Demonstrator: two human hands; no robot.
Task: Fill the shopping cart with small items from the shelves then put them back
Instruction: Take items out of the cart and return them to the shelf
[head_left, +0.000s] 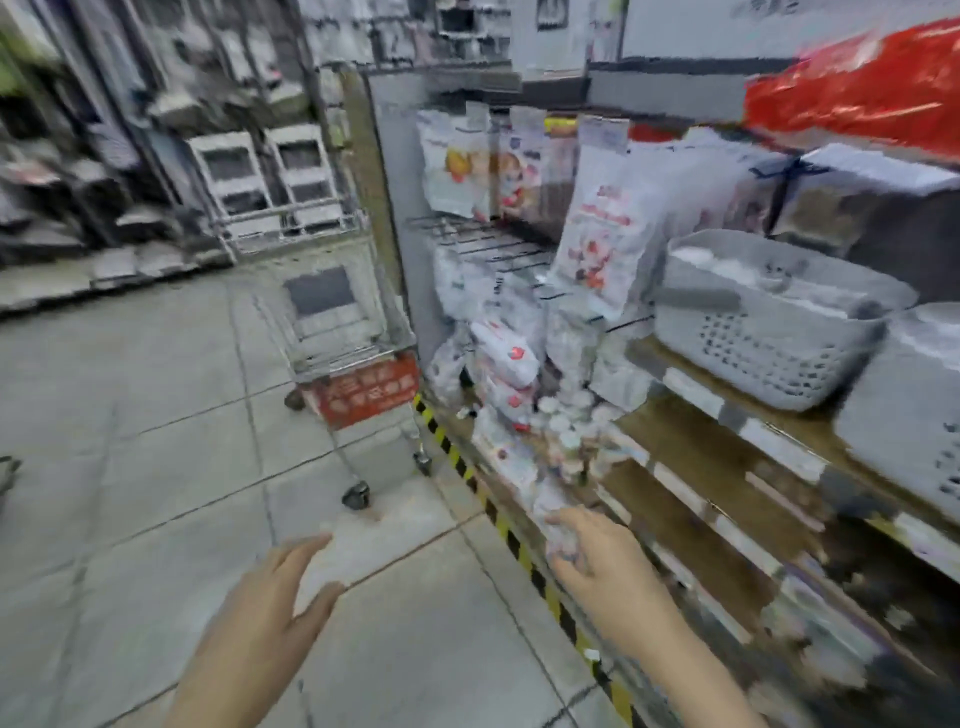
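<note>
The frame is heavily blurred. A wire shopping cart (332, 322) with a red sign on its near end stands in the aisle beside the shelf end. My right hand (597, 561) reaches to the lowest shelf, its fingers curled round a small white packet (563, 545) at the shelf edge. Over the floor tiles, my left hand (280, 603) is held out with thumb and fingers spread around a pale patch. Blur hides whether that patch is a packet or just floor. More small white and red packets (511, 364) are piled on the shelves (701, 467) above my right hand.
Grey plastic baskets (769, 322) sit on the wooden shelf at right, with hanging bags (597, 244) behind and red packaging (857, 93) on top. A yellow-black striped strip (498, 519) marks the shelf base. Other shelving lines the far left of the tiled aisle.
</note>
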